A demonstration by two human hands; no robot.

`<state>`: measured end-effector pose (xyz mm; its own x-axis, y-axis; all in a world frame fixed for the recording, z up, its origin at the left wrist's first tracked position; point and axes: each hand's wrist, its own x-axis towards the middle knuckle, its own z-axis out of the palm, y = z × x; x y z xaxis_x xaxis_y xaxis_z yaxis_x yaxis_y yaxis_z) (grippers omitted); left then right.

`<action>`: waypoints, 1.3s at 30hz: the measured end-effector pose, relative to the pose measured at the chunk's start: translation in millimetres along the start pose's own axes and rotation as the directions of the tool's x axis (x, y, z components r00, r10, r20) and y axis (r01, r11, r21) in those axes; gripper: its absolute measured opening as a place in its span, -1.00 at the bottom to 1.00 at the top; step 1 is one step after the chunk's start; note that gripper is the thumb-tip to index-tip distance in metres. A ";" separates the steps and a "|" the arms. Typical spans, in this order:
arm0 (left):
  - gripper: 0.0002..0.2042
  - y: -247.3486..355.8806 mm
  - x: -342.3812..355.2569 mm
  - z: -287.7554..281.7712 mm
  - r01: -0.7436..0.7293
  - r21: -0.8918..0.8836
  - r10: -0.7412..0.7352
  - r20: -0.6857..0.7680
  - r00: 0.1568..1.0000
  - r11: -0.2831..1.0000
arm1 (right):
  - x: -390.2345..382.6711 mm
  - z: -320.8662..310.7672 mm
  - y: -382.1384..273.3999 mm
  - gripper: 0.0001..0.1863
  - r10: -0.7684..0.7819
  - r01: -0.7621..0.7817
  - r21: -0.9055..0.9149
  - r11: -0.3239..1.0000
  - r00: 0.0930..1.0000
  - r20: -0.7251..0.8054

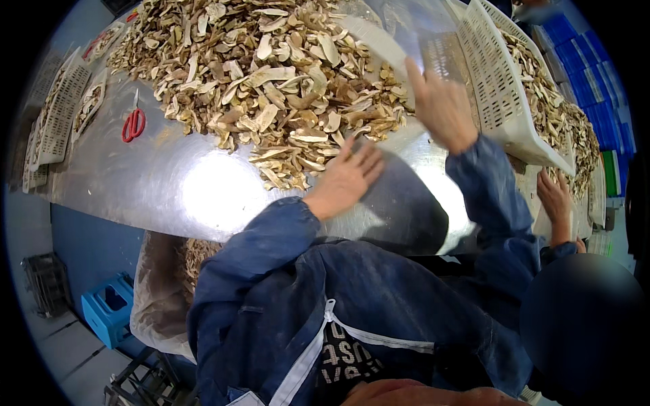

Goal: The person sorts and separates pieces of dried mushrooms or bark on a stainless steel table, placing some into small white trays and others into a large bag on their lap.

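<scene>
A broad pile of dried mushroom slices (264, 74) lies on the steel table (115, 183). My left hand (342, 179) is open at the pile's near edge, fingers spread, palm down over the table beside the slices. My right hand (443, 108), slightly blurred, is raised at the pile's right side and grips a long pale flat scraper (376, 40), which reaches up and left over the table. Red-handled scissors (134, 124) lie left of the pile.
Perforated white baskets (491, 91) with slices stand right and left (57, 122). A co-worker's hand (555, 196) is at the right, near blue crates (582, 81). Below the table are a lined container of fragments (156, 291) and a blue stool (108, 308).
</scene>
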<state>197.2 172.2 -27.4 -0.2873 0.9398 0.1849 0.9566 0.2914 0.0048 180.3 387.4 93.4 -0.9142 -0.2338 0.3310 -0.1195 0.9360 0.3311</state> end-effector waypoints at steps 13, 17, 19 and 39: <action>-0.73 -50.6 -75.3 -41.7 0.276 -0.164 -0.313 -0.279 0.908 0.947 | -51.0 -103.8 28.0 -0.48 0.452 -0.378 0.409 0.831 0.887 -0.098; -0.76 4.1 -93.8 -36.7 0.331 -0.365 -0.457 -0.345 0.820 0.870 | -64.7 4.7 118.6 -0.56 0.654 -0.431 0.755 0.495 0.756 0.002; -0.74 29.1 -91.5 -27.0 0.273 -0.461 -0.446 -0.325 0.834 0.845 | -71.2 71.5 128.8 -0.60 0.769 -0.511 0.809 0.289 0.628 0.121; -0.72 -14.7 -113.7 -38.2 0.579 -0.474 -0.746 -0.358 0.561 0.663 | -115.1 87.5 14.9 -0.70 0.408 -0.446 0.395 0.804 0.895 0.180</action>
<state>217.7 54.2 -11.0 -0.8571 0.2463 0.4524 0.4917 0.6529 0.5761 249.8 451.4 -17.1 -0.9369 0.2198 0.2718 0.1585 0.9602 -0.2301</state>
